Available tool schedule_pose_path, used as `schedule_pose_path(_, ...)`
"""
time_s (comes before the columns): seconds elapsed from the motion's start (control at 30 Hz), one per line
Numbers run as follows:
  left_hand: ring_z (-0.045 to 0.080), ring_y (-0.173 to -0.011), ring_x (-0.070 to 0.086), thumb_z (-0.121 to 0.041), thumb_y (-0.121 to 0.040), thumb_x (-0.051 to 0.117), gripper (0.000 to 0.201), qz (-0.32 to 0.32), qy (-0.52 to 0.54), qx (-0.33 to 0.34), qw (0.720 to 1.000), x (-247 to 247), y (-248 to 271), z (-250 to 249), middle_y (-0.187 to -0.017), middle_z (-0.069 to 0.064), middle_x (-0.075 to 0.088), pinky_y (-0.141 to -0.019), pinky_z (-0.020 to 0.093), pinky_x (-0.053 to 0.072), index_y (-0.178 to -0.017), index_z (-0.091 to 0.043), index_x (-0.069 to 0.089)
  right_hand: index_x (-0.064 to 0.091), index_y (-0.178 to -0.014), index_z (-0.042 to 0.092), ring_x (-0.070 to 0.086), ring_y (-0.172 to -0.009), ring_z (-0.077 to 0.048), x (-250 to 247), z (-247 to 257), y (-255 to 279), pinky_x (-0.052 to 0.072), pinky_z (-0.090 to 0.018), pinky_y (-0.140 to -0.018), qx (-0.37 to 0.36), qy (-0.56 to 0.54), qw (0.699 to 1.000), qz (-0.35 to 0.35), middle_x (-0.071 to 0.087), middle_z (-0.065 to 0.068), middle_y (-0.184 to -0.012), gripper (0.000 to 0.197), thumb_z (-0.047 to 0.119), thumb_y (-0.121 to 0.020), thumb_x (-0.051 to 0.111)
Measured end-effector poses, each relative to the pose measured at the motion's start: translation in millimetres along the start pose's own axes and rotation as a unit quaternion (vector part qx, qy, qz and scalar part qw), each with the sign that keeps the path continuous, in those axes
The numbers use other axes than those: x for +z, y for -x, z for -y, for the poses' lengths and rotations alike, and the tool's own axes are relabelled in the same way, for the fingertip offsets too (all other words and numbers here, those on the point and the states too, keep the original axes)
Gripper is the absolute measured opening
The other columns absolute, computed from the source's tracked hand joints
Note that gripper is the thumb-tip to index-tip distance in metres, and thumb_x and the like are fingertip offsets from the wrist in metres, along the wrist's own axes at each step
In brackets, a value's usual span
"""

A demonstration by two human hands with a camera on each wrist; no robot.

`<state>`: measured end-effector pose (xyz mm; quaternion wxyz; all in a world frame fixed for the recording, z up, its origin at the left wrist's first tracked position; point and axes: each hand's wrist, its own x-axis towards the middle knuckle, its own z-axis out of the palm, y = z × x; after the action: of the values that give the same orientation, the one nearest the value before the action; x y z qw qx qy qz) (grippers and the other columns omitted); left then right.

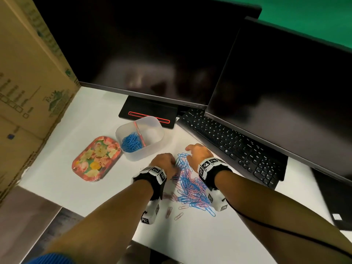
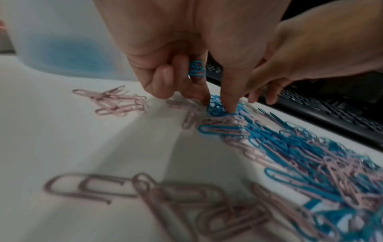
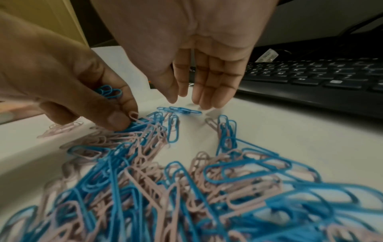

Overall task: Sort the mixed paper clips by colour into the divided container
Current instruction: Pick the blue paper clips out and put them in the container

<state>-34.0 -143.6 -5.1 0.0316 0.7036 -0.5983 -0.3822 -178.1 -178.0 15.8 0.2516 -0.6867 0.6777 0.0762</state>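
You see paper clips point(image 3: 145, 180): smooth coated wire, blue and pale pink. Divided container point(image 1: 152, 147), centre frame: frosted translucent plastic. Bench point(image 1: 91, 115): matt white, smooth. Your keyboard point(image 1: 234, 147), right: matt black plastic. Box point(image 1: 24, 82), upper left: brown corrugated cardboard, printed. Monitors point(image 1: 142, 44): glossy dark screens.
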Motion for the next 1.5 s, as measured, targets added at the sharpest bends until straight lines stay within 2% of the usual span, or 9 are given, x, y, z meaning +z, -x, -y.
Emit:
schedule_pose_path(0.43, 0.025, -0.092, 0.065, -0.017, -0.083, 0.056, 0.019, -0.019, 0.024, 0.034, 0.999, -11.9, -0.4, 9.0, -0.097, 0.006, 0.072, -0.080, 0.030, 0.054, -0.091, -0.013, 0.072, 0.053, -0.122, 0.012, 0.056, -0.111, -0.026, 10.7, -0.2, -13.1, 0.049, -0.034, -0.088, -0.011, 0.125, 0.992, 0.023, 0.053, -0.010, -0.123, 0.029, 0.015, -0.093, 0.050)
schedule_pose_path(0.7, 0.024, -0.082, 0.064, -0.018, -0.080, 0.063, 0.006, -0.004, 0.075, 0.047, 0.996, -27.4, 18.6, 12.4, -0.083, 0.006, 0.070, -0.068, 0.023, 0.047, -0.080, -0.014, 0.067, 0.053, -0.119, 0.005, 0.061, -0.108, -0.029, 3.8, -4.6, -2.6, 0.052, -0.035, -0.080, 0.004, 0.137, 0.990, 0.031, 0.060, -0.013, -0.119, 0.029, 0.006, -0.090, 0.047)
schedule_pose_path(0.93, 0.025, -0.087, 0.063, -0.014, -0.080, 0.055, 0.014, 0.006, -0.062, 0.087, 0.994, -32.5, 29.2, 3.6, -0.094, 0.005, 0.070, -0.071, 0.025, 0.049, -0.086, -0.016, 0.068, 0.059, -0.118, 0.018, 0.063, -0.100, -0.027, -6.7, -5.7, 19.5, 0.055, -0.034, -0.082, 0.008, -0.001, 1.000, 0.003, 0.064, -0.009, -0.114, 0.028, 0.013, -0.093, 0.045)
schedule_pose_path(1.03, 0.024, -0.088, 0.065, -0.013, -0.079, 0.057, 0.015, 0.002, -0.067, 0.095, 0.993, -34.4, 31.0, 0.2, -0.094, 0.005, 0.071, -0.073, 0.025, 0.050, -0.084, -0.018, 0.070, 0.058, -0.122, 0.027, 0.059, -0.089, -0.018, -10.0, -6.1, 37.8, 0.052, -0.028, -0.082, -0.100, -0.093, 0.991, 0.004, 0.066, -0.007, -0.110, 0.039, 0.008, -0.091, 0.044)
schedule_pose_path(1.13, 0.025, -0.088, 0.065, -0.015, -0.079, 0.057, 0.015, -0.006, -0.066, 0.097, 0.993, -38.0, 32.6, -1.0, -0.093, 0.005, 0.072, -0.078, 0.027, 0.053, -0.086, -0.018, 0.070, 0.054, -0.130, 0.029, 0.056, -0.089, -0.016, -12.0, -1.6, 57.2, 0.046, -0.023, -0.080, -0.174, -0.079, 0.980, 0.053, 0.064, -0.004, -0.115, 0.048, 0.004, -0.091, 0.041)
schedule_pose_path(1.2, 0.024, -0.087, 0.066, -0.015, -0.079, 0.057, 0.015, -0.009, -0.051, 0.098, 0.994, -42.7, 34.1, -0.9, -0.090, 0.005, 0.072, -0.078, 0.027, 0.053, -0.084, -0.017, 0.071, 0.053, -0.130, 0.031, 0.061, -0.097, -0.021, -9.5, -0.6, 59.9, 0.051, -0.028, -0.087, -0.153, -0.085, 0.983, 0.050, 0.064, -0.003, -0.114, 0.048, 0.006, -0.091, 0.041)
schedule_pose_path(1.27, 0.022, -0.085, 0.066, -0.014, -0.079, 0.056, 0.015, -0.024, -0.029, 0.101, 0.994, -50.7, 36.2, 1.9, -0.086, 0.004, 0.072, -0.074, 0.023, 0.051, -0.079, -0.017, 0.071, 0.054, -0.128, 0.029, 0.063, -0.091, -0.021, -7.9, 0.7, 56.4, 0.054, -0.031, -0.086, -0.102, -0.131, 0.986, 0.035, 0.065, -0.002, -0.097, 0.044, 0.007, -0.091, 0.042)
schedule_pose_path(1.37, 0.020, -0.082, 0.064, -0.015, -0.080, 0.061, 0.011, -0.068, 0.012, 0.070, 0.995, -73.7, 41.3, 11.5, -0.086, 0.002, 0.071, -0.072, 0.022, 0.047, -0.080, -0.019, 0.071, 0.058, -0.120, 0.027, 0.063, -0.080, -0.018, -12.1, 12.4, 50.2, 0.054, -0.028, -0.079, -0.057, -0.209, 0.976, 0.005, 0.063, 0.002, -0.083, 0.036, 0.010, -0.091, 0.046)
schedule_pose_path(1.5, 0.025, -0.084, 0.059, -0.017, -0.082, 0.063, 0.011, -0.150, 0.064, -0.002, 0.987, -114.5, 44.1, 31.9, -0.087, 0.005, 0.066, -0.074, 0.022, 0.043, -0.087, -0.016, 0.073, 0.066, -0.111, 0.024, 0.062, -0.082, -0.019, -22.5, 56.4, 40.7, 0.045, -0.022, -0.076, -0.079, -0.268, 0.960, -0.015, 0.060, 0.005, -0.079, 0.028, 0.012, -0.089, 0.053)
